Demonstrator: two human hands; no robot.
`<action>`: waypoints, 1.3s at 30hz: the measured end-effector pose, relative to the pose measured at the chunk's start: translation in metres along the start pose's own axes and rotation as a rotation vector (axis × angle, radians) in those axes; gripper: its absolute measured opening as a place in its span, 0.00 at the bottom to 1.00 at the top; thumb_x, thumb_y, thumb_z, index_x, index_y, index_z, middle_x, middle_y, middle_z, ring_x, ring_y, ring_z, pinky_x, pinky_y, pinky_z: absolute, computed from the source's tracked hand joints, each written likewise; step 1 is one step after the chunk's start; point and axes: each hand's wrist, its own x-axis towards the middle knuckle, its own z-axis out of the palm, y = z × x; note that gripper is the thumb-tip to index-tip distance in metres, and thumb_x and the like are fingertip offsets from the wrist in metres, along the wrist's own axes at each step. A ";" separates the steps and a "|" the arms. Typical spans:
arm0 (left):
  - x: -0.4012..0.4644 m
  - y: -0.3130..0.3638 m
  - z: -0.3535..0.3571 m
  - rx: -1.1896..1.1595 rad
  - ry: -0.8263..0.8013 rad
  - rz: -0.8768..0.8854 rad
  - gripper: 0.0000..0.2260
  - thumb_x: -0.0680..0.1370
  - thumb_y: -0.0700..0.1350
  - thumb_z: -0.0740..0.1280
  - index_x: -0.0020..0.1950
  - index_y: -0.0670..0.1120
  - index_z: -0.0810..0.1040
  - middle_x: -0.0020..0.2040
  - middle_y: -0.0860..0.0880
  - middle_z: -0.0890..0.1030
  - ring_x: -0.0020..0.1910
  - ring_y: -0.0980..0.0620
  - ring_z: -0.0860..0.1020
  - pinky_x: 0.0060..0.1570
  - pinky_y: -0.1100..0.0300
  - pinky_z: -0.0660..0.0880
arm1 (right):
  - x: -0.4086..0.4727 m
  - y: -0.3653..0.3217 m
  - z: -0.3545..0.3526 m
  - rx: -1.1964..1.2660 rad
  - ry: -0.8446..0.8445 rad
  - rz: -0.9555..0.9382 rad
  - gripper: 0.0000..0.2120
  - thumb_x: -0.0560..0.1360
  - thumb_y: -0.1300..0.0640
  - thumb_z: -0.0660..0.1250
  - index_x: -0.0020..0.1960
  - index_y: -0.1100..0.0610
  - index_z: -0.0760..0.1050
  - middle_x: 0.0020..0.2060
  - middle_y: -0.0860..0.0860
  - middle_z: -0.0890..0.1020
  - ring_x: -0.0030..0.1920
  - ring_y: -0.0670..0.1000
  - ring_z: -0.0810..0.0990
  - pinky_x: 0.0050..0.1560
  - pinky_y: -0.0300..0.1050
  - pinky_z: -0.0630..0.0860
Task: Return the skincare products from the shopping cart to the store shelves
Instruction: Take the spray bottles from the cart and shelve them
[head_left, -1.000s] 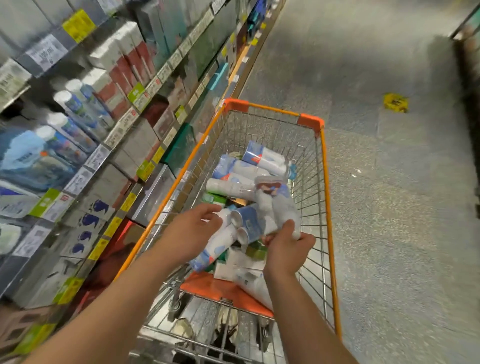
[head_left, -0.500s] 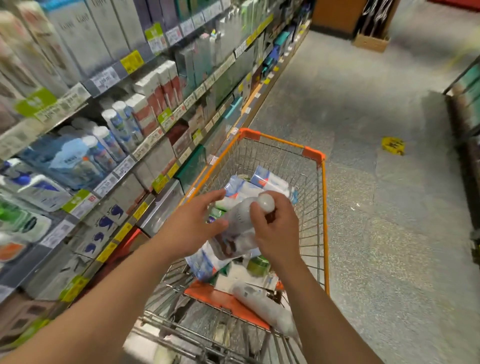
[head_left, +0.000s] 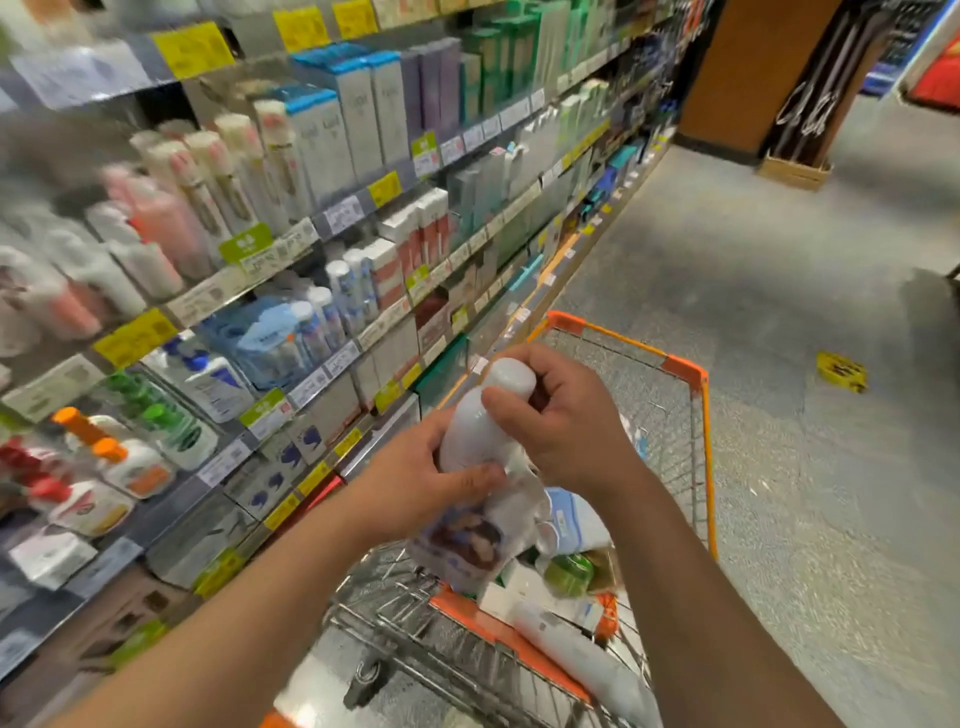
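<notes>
Both hands (head_left: 566, 431) grip white bottle (head_left: 480, 426) over cart (head_left: 685, 369) w/ products

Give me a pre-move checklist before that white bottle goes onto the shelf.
1. White bottle gripped: ok, left hand holds the body and right hand wraps the cap end.
2. Bottle clear of the shopping cart: ok, it is above the rim.
3. Matching slot on the store shelves: cannot tell, the shelf view is blurred.
4. Loose wrapper hanging under the bottle: not ok, it dangles over the cart and may snag.
5. Path towards the shelf: ok, nothing shows between the hands and the shelf edge.
</notes>
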 end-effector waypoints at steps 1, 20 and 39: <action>-0.008 0.001 -0.004 -0.023 0.011 0.008 0.33 0.63 0.67 0.79 0.63 0.56 0.77 0.54 0.47 0.85 0.53 0.45 0.84 0.53 0.49 0.82 | 0.002 -0.007 0.007 0.000 -0.011 -0.002 0.04 0.72 0.52 0.71 0.47 0.45 0.78 0.36 0.38 0.80 0.37 0.41 0.77 0.39 0.36 0.75; -0.222 0.006 -0.152 -0.270 0.634 0.131 0.24 0.71 0.63 0.74 0.61 0.54 0.77 0.51 0.54 0.86 0.49 0.55 0.85 0.46 0.60 0.80 | -0.014 -0.144 0.236 0.273 -0.219 0.183 0.10 0.84 0.52 0.64 0.55 0.54 0.83 0.45 0.57 0.84 0.44 0.50 0.81 0.47 0.48 0.78; -0.467 0.027 -0.268 -0.180 1.137 0.272 0.28 0.70 0.70 0.71 0.59 0.50 0.79 0.51 0.45 0.86 0.52 0.45 0.85 0.57 0.39 0.79 | -0.096 -0.261 0.444 0.201 -0.790 -0.001 0.19 0.77 0.37 0.61 0.61 0.45 0.79 0.53 0.42 0.86 0.55 0.45 0.85 0.53 0.41 0.82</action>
